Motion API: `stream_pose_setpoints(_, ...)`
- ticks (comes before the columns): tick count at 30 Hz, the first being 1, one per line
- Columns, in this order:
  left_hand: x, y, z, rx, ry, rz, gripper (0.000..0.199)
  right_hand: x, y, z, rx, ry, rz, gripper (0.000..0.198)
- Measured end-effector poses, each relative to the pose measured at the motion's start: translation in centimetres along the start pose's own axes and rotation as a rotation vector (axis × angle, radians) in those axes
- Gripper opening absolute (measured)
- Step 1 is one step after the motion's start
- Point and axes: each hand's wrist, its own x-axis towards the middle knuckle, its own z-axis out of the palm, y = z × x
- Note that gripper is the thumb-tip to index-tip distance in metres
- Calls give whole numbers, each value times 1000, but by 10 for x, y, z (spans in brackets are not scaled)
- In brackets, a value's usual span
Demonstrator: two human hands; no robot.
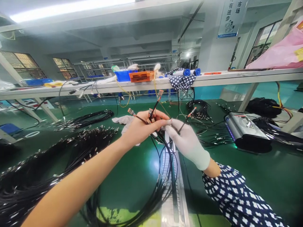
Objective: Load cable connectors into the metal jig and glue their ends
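My bare left hand point(143, 126) is closed around several black cables point(169, 164) near their ends. Small connectors on short leads stick out above it, one with an orange-brown tip point(160, 93) pointing up and another connector point(131, 111) to the left. My right hand point(184, 138), in a white glove, meets the left fingertips and pinches at a cable there. A cable end with a reddish tip point(193, 112) rises behind the gloved hand. Below the hands the cables hang down in a loop over a metal strip point(181, 192) with ruled markings. What exactly lies between the fingertips is hidden.
A large pile of black cables point(59, 170) covers the left of the green table. A silver device point(247, 129) with a glowing edge stands at right, near more cables. On the shelf sit a blue bin point(123, 75), an orange tray point(141, 76) and patterned cloth point(181, 82).
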Motion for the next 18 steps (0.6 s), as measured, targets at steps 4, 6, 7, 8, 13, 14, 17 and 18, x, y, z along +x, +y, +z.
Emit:
stream_pose_setpoints(4, -2, 2, 4, 5, -25, 7, 16, 1, 0, 4, -19, 0, -7, 26)
stream_pose_setpoints(6, -3, 3, 4, 19, -6, 15, 15, -1, 1, 5, -82, 0, -19, 25)
stream_pose_setpoints(7, -3, 3, 2, 30, 17, 13, 16, -3, 3, 5, -131, -2, -20, 25)
stream_pose_setpoints(8, -4, 3, 0, 38, 47, 9, 17, -5, 5, 4, -186, -15, -11, 25)
stream_pose_setpoints(13, -6, 3, -16, 0, 127, -26, 23, -13, 20, -3, -227, -168, 167, 15)
stream_pose_setpoints(14, -6, 3, -18, -8, 117, -29, 23, -13, 20, -5, -197, -144, 194, 17)
stream_pose_setpoints(17, -6, 3, -19, -5, 95, -34, 23, -8, 15, -10, -53, -77, 198, 31)
stream_pose_setpoints(18, -5, 3, -18, -5, 95, -33, 22, -6, 12, -11, 12, -95, 204, 32)
